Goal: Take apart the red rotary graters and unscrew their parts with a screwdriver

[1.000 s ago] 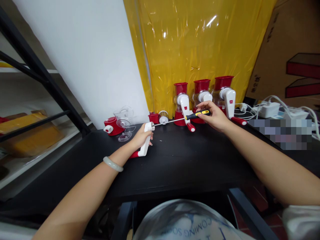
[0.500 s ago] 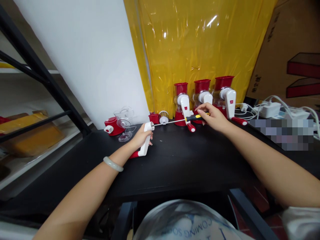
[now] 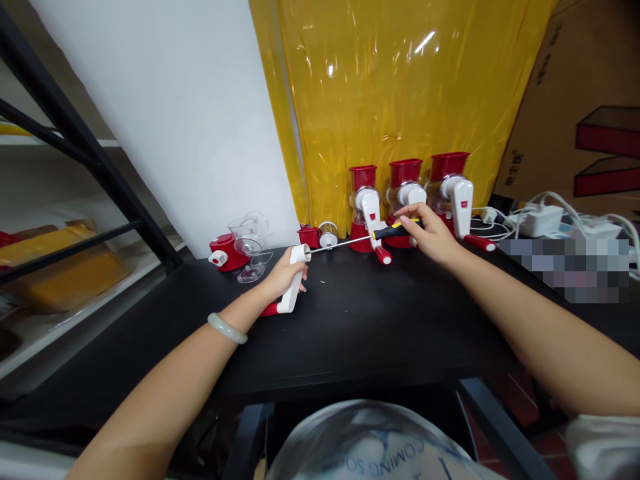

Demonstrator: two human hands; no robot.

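Note:
My left hand [image 3: 287, 277] is closed around a white crank handle [image 3: 291, 293] with a red grip at its lower end. In my right hand [image 3: 425, 230] is a screwdriver [image 3: 387, 232] with a black and yellow handle, gripped between the fingers. Its metal shaft points left, and the tip reaches into the round opening at the top of the crank handle; the very tip is hidden inside. A tiny metallic piece [image 3: 323, 282] lies on the black table [image 3: 370, 333] just right of my left hand.
Three red and white rotary graters [image 3: 363, 200] stand along the back. Left of them are a red part [image 3: 309, 236] and a metal grating drum [image 3: 328, 235]. A red base [image 3: 227, 252] with clear plastic parts [image 3: 251, 247] sits farther left. White cables and plugs [image 3: 543, 219] lie at right.
My right hand's fingers have shifted slightly on the screwdriver handle, and the handle looks turned a little. The crank handle stays in my left hand, almost unmoved.

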